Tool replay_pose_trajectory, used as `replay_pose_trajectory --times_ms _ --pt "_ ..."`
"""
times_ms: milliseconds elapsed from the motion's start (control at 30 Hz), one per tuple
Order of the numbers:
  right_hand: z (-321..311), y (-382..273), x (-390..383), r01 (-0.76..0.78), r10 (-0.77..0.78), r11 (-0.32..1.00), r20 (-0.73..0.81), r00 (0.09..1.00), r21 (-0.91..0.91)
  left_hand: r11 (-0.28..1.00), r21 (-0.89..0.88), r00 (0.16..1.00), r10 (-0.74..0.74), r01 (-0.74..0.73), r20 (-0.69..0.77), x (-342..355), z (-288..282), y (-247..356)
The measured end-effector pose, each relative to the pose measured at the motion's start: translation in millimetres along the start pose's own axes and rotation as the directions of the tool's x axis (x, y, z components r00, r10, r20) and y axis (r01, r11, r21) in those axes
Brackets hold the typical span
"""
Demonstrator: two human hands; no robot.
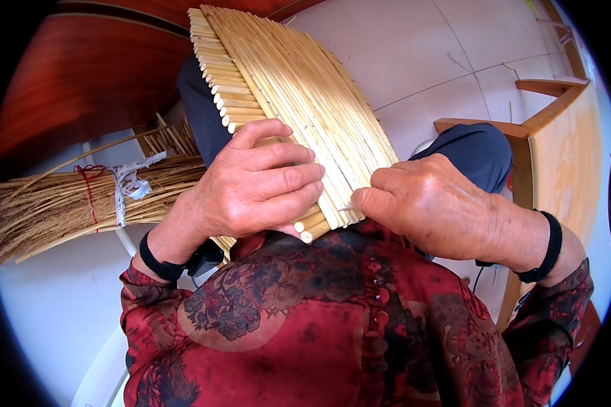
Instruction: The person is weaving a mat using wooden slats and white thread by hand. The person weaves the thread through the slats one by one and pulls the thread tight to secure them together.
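We see a mat of pale straw stalks [299, 95], bound side by side into a flat panel, propped on the person's lap and leaning away from the body, its near end resting against the red patterned blouse [319, 325] and its far end up toward the top of the view. Our left hand [251, 183] lies over the near left part of the panel with the fingers curled down across the stalks and the thumb beneath, closed on it, which looks to us like a way of steadying the work and keeping the last stalks pressed flush. Our right hand [434, 203] sits at the right edge of the panel, fingers bunched tight with thumb and forefinger pinched together at the edge; something thin seems to be caught there, but it is too small for us to tell whether it is a needle, a thread or a stalk tip. Both wrists carry black bands. To the left, on the pale floor [47, 305], a bundle of loose straw [54, 203] tied with white cloth and red cord lies within easy reach, we judge as stock. At the right stands a piece of wooden furniture [557, 136] and behind us dark red wood
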State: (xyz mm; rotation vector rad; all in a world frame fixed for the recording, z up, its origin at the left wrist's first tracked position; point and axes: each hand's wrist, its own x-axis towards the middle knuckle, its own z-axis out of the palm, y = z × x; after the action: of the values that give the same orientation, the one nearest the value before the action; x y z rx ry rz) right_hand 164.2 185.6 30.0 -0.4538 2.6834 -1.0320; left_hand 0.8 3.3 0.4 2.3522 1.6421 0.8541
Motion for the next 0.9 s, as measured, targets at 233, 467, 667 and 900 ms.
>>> replay_pose_trajectory --times_ms 233,467,667,900 --pt "0.7 0.8 1.9 0.006 -0.007 1.000 0.022 1.000 0.014 1.000 -0.007 1.000 0.006 -0.006 0.003 -0.2 1.4 -1.3" --pt "2.7 -3.8 4.9 -0.015 0.014 1.000 0.040 0.999 0.006 1.000 -0.026 1.000 0.014 -0.014 0.007 -3.7 -0.8 -1.5" --pt "4.2 -3.0 5.5 -0.003 0.003 1.000 0.025 1.000 0.031 0.999 -0.013 1.000 0.029 -0.029 0.001 -3.7 0.6 -3.3" --pt "0.3 -8.4 13.5 -0.015 0.014 1.000 0.040 0.999 0.025 0.998 -0.018 0.999 0.052 -0.052 0.000 5.0 -3.8 -7.7"
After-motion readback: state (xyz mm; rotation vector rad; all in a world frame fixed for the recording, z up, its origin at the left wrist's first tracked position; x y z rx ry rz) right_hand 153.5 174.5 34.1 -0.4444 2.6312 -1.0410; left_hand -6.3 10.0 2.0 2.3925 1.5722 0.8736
